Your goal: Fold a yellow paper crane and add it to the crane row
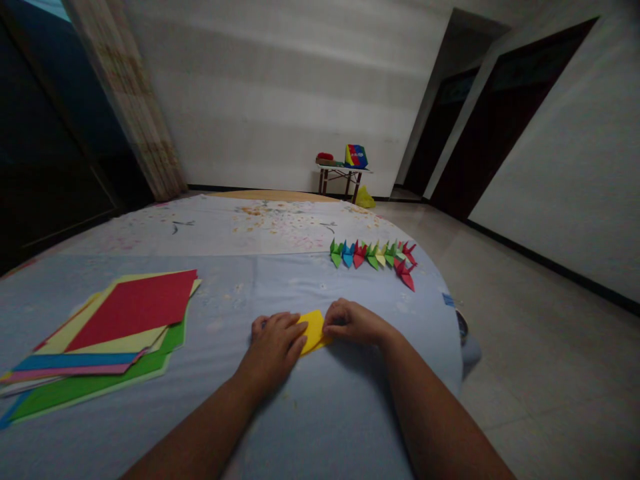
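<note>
A small folded piece of yellow paper (313, 328) lies on the cloth in front of me, its layers showing along the lower edge. My left hand (278, 337) rests over its left side, fingers stretched out and pressing it down. At the right edge of the paper, my right hand (351, 321) is closed, thumb and fingertips pinched on it. Beyond my right hand stands a row of several folded paper cranes (359, 255) in green, blue, red and pale yellow. One red crane (405, 274) sits just in front of the row's right end.
A loose stack of coloured paper sheets (135, 310), red on top, lies to the left. The round table has a pale blue floral tablecloth (215, 413); its edge curves away at right. By the far wall is a small table (345, 169) with a colourful box (356, 156).
</note>
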